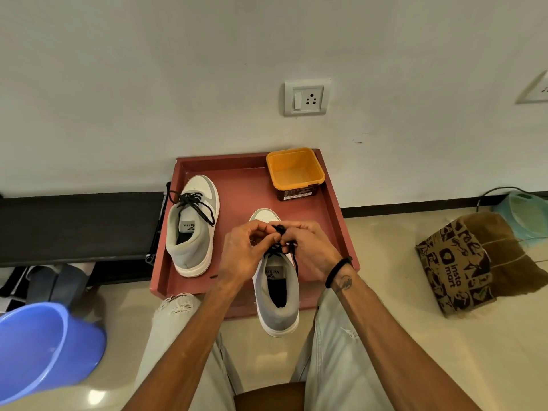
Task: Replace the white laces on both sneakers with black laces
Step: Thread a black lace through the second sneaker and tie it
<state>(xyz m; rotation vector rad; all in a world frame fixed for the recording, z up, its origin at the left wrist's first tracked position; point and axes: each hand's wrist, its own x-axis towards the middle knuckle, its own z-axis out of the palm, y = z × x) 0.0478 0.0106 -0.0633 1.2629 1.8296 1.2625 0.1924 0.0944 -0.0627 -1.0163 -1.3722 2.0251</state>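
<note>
**Both hands at the black lace of the near sneaker**

A person sits with knees apart over a red tray (335,203) that lies on the floor against the wall. Two grey-and-white sneakers rest on it, toes toward the wall. The left sneaker (192,229) lies along the tray's left edge, already threaded with a black lace (194,203) tied loosely over its tongue, the loose ends trailing toward the tray's left rim. The right sneaker (277,295) sits at the tray's near edge, its heel hanging over the rim toward the person, between the knees.

Both hands meet over the front of that near sneaker. The left hand (241,252) has its fingers curled, thumb and forefinger pinching the second black lace (278,229) just above the eyelets. The right hand (308,250), a dark band at its wrist, is curled too, its fingertips pinching the same lace from the other side; a strand runs down beneath it along the shoe's right side. The hands touch one another at the knuckles, and they hide most of the lacing.

In the tray's far right corner stands an open orange tub (295,170) with a dark base. A blue bucket (44,348) sits on the floor at the person's left, and a printed paper bag (456,265) stands well off to the right. A wall socket (307,97) is set above the tray.
</note>
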